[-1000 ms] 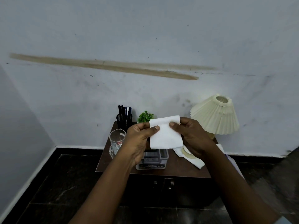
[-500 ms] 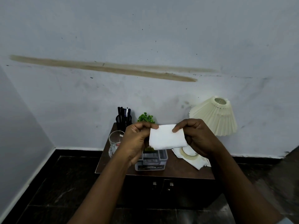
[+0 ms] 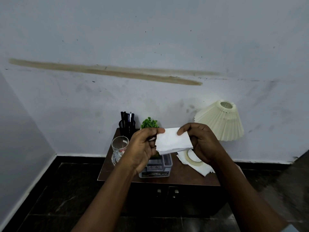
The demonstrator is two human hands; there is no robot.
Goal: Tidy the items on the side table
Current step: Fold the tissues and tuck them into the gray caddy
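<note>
Both hands hold a folded white napkin [image 3: 173, 141] in the air above the brown side table [image 3: 184, 179]. My left hand [image 3: 142, 148] pinches its left edge and my right hand [image 3: 202, 143] grips its right edge. Under my right hand more white napkins [image 3: 200, 169] lie on the table with a roll of tape [image 3: 192, 159] on top. A grey organiser tray [image 3: 157, 168] sits below my hands, partly hidden by the left one.
A clear glass mug [image 3: 118, 150] stands at the table's left edge, a black pen holder [image 3: 127, 124] with pens behind it, a small green plant [image 3: 149, 123] beside that. A cream pleated lampshade [image 3: 220, 123] tilts at the right. The wall is right behind the table.
The napkin has been folded down to a shorter, wider shape. Both hands have stayed above the table, turning slightly around the napkin.
</note>
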